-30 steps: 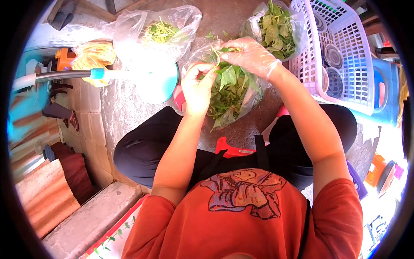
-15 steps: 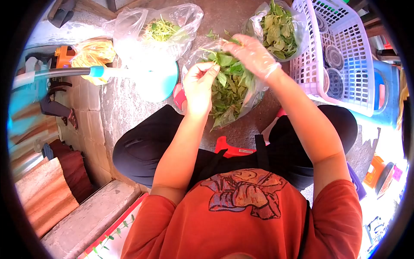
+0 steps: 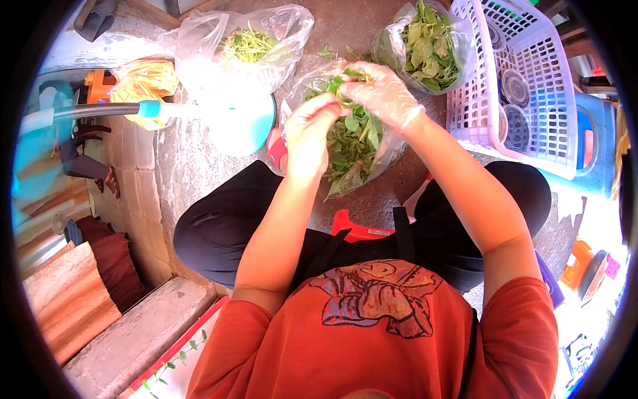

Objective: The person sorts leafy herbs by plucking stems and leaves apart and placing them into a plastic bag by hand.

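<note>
Over a plastic bag of green leaves (image 3: 355, 149), my two hands meet at a leafy sprig (image 3: 337, 85). The bare left hand (image 3: 309, 130) pinches the sprig's lower end between thumb and fingers. My right hand (image 3: 382, 93), in a clear plastic glove, has its fingers closed round the upper leaves. Further right lies a second clear bag with leaves (image 3: 430, 50). At the upper left, an open clear bag holds thin green stems (image 3: 249, 45).
A white basket (image 3: 488, 126) with round lids inside stands at the right, by a blue container (image 3: 601, 133). A turquoise round object (image 3: 262, 126) with a pole lies left. A yellow bag (image 3: 143, 83) sits behind it. Another person's leg (image 3: 86, 166) shows far left.
The right hand has come back down and left to the left hand, and its fingers have closed on the leaves. The left hand stays nearly in place, still pinching.
</note>
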A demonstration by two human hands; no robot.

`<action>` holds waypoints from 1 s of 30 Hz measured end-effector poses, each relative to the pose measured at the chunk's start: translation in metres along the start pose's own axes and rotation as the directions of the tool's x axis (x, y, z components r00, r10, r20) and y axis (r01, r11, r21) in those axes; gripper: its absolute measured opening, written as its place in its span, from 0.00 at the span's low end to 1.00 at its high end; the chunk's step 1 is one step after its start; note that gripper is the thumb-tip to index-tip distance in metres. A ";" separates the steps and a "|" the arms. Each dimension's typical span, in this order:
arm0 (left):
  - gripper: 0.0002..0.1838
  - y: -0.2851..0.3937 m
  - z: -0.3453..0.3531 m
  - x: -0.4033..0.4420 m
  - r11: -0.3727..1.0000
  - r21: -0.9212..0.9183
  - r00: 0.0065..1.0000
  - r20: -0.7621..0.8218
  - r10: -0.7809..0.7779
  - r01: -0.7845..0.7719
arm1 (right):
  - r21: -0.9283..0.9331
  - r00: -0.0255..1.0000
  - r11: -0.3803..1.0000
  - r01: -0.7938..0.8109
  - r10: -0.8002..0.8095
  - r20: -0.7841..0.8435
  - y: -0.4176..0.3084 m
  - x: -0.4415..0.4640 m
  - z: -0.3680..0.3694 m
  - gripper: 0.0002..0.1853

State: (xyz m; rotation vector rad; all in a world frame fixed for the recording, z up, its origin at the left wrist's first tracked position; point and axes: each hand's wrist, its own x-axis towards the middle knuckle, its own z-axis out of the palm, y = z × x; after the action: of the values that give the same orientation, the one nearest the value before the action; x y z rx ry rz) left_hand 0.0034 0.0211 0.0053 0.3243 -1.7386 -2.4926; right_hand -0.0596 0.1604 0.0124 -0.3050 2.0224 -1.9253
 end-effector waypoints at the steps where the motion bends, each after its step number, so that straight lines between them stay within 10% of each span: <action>1: 0.08 -0.004 -0.005 0.004 0.995 0.056 0.995 -0.056 0.085 -0.082 | -0.018 1.000 1.000 0.006 -0.005 0.030 0.002 0.004 -0.006 0.16; 6: 0.08 0.018 -0.014 0.016 0.824 0.483 0.937 -0.021 0.348 -0.295 | -0.245 0.982 0.966 0.086 -0.040 0.184 -0.006 0.008 -0.021 0.22; 9: 0.06 0.027 -0.010 0.015 0.921 0.371 0.993 0.063 0.103 -0.119 | -0.204 0.971 0.973 0.105 -0.056 0.233 -0.006 0.008 -0.023 0.22; 16: 0.06 0.019 -0.017 0.016 0.859 0.487 0.986 0.120 0.115 -0.159 | -0.409 0.978 0.898 0.164 -0.093 0.188 -0.009 0.006 -0.023 0.19; 25: 0.06 0.013 -0.001 0.014 0.632 0.737 0.959 0.075 0.275 -0.239 | -0.849 0.951 0.503 0.161 -0.308 -0.003 -0.011 -0.007 -0.005 0.14; 26: 0.06 0.012 -0.008 0.019 0.639 0.734 0.955 0.043 0.293 -0.229 | -0.980 0.939 0.113 0.166 -0.320 0.122 0.000 -0.001 -0.016 0.14; 28: 0.09 0.024 -0.013 0.026 0.674 0.706 0.939 -0.037 0.342 -0.218 | -0.754 0.972 0.637 -0.159 -0.034 -0.233 -0.010 0.015 -0.035 0.18; 30: 0.11 0.061 -0.019 0.048 0.397 0.916 0.880 -0.145 0.452 -0.053 | -0.485 0.932 0.872 -0.073 -0.114 -0.345 0.024 0.036 -0.057 0.21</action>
State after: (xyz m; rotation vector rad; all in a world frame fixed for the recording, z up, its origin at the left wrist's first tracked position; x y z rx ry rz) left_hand -0.0424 -0.0268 0.0495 0.4854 -2.4994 -0.9368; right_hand -0.1123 0.2009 -0.0132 -0.0838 2.7622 -1.5278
